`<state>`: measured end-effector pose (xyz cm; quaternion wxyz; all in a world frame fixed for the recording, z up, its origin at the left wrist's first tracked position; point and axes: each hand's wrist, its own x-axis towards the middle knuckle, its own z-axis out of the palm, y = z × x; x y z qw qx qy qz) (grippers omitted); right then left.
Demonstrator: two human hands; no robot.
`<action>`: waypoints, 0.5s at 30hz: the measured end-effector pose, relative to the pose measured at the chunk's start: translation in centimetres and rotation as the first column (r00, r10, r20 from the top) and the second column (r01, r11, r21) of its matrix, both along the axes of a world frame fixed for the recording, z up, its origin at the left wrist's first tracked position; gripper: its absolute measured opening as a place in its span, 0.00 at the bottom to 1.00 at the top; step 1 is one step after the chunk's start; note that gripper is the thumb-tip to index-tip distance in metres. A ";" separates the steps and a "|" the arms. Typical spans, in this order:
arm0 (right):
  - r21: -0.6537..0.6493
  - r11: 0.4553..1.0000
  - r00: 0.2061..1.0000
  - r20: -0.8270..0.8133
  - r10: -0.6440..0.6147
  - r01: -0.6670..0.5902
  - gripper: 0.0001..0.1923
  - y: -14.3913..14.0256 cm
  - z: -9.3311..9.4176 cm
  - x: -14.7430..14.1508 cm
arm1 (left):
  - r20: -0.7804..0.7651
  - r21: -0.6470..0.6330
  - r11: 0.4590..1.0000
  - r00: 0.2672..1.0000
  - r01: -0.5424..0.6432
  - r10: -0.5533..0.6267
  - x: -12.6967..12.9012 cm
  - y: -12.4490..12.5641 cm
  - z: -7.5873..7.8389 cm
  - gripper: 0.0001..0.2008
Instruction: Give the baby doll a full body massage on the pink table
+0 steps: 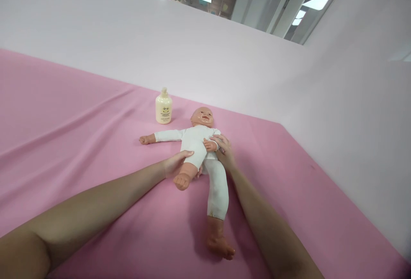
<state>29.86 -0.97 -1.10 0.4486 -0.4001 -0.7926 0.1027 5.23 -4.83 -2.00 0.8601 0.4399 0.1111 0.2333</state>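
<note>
A baby doll (pixel 198 135) with a cloth body of white lies on its back, head away from me. My left hand (pixel 176 163) is closed round its raised, bent leg, thumb on top and fingertips showing beneath. The other leg (pixel 218 191) stretches toward me, its foot turned to the right. At the doll's right-hand side in the picture, my right hand (pixel 226 152) has its fingers over the wrist of the arm folded across the belly. Part of that grip is hidden behind the doll's hand (pixel 210 145). The doll's other arm (pixel 168 135) reaches out to the left.
A pale yellow pump bottle (pixel 163 109) stands upright beyond the doll's outstretched arm. Pink cloth (pixel 96 120) with some creases covers the table. A white wall (pixel 192 64) rises behind and to the right, with a window (pixel 253 4) above it.
</note>
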 end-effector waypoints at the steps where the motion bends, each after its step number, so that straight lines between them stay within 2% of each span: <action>1: -0.007 1.000 0.999 -0.036 -0.009 0.008 0.24 0.0 0.0 -0.2 | -0.005 0.050 0.998 1.000 0.029 -0.029 -0.1 -0.1 0.2 0.28; 4: -0.067 0.997 0.976 -0.215 -0.042 0.028 0.19 0.0 -0.3 -0.7 | -0.037 0.173 0.974 0.989 0.148 -0.144 -0.3 -0.6 0.8 0.30; 8: -0.209 0.978 0.892 -0.441 -0.095 0.001 0.24 0.3 -0.6 -1.1 | -0.116 0.269 0.913 0.951 0.308 -0.287 -0.6 -1.2 1.6 0.27; 12: -0.247 0.969 0.864 -0.487 -0.130 0.006 0.24 0.5 -0.8 -1.0 | -0.128 0.272 0.889 0.929 0.370 -0.347 -0.8 -1.5 2.1 0.29; 15: -0.193 0.981 0.889 -0.448 -0.092 0.005 0.23 0.6 -1.2 -0.8 | -0.072 0.232 0.921 0.950 0.312 -0.304 -0.7 -1.6 1.9 0.31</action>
